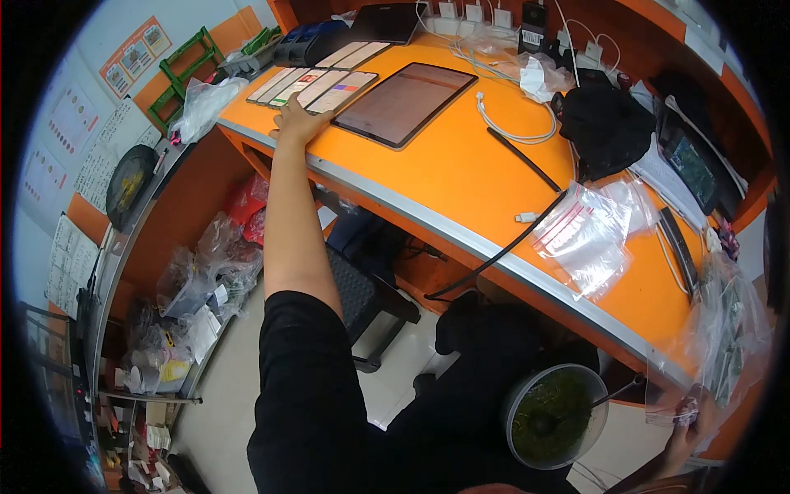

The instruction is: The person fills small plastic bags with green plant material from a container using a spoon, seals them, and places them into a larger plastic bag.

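My left hand (300, 123) reaches across the orange counter, fingers spread, fingertips at the near edge of a group of smartphones (317, 90) with lit screens. Beside it on the right lies a large tablet (406, 103) with its screen on. At the lower right edge, my right hand (690, 428) has its fingers closed on a clear plastic bag (724, 329); part of the hand is hidden by the bag. Low in front of my body is a clear round tub (555, 416) with dark green contents and a spoon handle sticking out.
The orange counter (461, 189) carries a white cable (518, 132), a black strip (522, 159), zip bags (586, 235) and a black cloth (609, 123). Chargers (473, 12) line the back. Below stands a dark stool (362, 296); plastic-wrapped items (206, 280) fill a left shelf.
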A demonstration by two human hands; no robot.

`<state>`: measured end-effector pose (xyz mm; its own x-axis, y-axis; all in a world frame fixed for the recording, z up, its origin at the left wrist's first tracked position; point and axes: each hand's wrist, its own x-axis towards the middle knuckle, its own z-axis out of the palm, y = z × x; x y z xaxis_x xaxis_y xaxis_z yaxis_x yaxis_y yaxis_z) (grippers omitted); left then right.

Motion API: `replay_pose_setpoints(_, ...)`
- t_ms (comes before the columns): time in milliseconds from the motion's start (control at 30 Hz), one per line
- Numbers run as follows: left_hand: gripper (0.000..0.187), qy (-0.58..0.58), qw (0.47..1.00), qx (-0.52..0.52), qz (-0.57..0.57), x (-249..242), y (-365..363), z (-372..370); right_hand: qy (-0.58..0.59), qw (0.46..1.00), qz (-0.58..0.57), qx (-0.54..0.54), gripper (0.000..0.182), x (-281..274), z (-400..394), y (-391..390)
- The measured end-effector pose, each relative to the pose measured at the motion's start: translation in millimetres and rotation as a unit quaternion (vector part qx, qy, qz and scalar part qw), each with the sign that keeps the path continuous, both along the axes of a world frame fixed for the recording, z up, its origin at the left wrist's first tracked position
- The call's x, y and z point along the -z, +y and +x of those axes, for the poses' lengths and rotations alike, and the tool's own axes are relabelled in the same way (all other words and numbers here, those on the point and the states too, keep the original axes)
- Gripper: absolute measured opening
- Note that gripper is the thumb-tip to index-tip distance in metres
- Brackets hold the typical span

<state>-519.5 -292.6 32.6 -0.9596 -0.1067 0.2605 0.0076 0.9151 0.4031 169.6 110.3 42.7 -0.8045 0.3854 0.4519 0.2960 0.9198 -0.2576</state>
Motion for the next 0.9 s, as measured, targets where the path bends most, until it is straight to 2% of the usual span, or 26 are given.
replay_pose_setpoints(167,0.107,0.008,1.000,-0.015,0.004,3.3,-1.2,0.2,0.007,1.000,-0.029,0.000,0.042,1.2,0.2,0.2)
replay_pose_setpoints(267,0.105,-0.032,0.999,-0.014,0.005,-1.6,-3.4,3.7,0.053,0.998,0.009,-0.019,0.041,4.5,-3.1,-0.3)
replay_pose_setpoints(433,0.105,-0.027,0.999,0.032,0.005,11.2,-20.9,-21.5,-0.012,0.999,-0.040,0.001,0.041,-0.2,-3.9,-2.7)
replay_pose_setpoints(500,0.107,-0.014,0.999,0.044,0.009,17.3,-22.6,-25.2,0.006,1.000,-0.011,0.009,0.041,6.0,-3.3,-4.8)
replay_pose_setpoints(567,0.075,0.152,0.985,0.068,0.052,24.4,-23.4,-21.0,0.025,0.999,0.017,0.016,0.041,8.9,-2.6,-6.1)
replay_pose_setpoints(600,0.075,0.154,0.984,0.068,0.051,26.9,-23.7,-18.0,0.018,1.000,-0.006,0.013,0.040,7.1,-4.8,-9.5)
replay_pose_setpoints(633,0.053,0.279,0.931,0.132,0.195,28.6,-23.4,-12.3,0.012,0.999,-0.030,0.010,0.039,6.6,-6.6,-11.1)
replay_pose_setpoints(667,0.034,0.391,0.838,0.192,0.329,32.8,-23.5,-4.7,0.015,0.999,-0.032,0.011,0.039,7.9,-6.9,-9.7)
replay_pose_setpoints(700,0.026,0.439,0.839,0.142,0.287,27.2,-18.2,35.2,0.009,0.998,-0.064,-0.014,0.039,9.3,-6.4,-7.8)
replay_pose_setpoints(767,0.033,0.339,0.755,0.150,0.541,38.5,4.8,93.5,0.002,0.995,-0.096,-0.039,0.039,7.5,-9.1,-7.3)
replay_pose_setpoints(833,0.034,0.306,0.763,0.142,0.551,41.4,47.5,177.6,-0.053,0.989,-0.130,-0.055,0.039,-3.1,-19.0,-13.1)
replay_pose_setpoints(867,0.035,0.236,0.721,0.189,0.624,57.4,59.6,208.3,-0.054,0.989,-0.129,-0.054,0.039,-3.3,-25.0,-17.7)
replay_pose_setpoints(900,0.038,0.196,0.695,0.227,0.654,75.9,72.7,241.9,-0.008,0.995,-0.077,-0.060,0.038,-0.1,-33.0,-24.1)
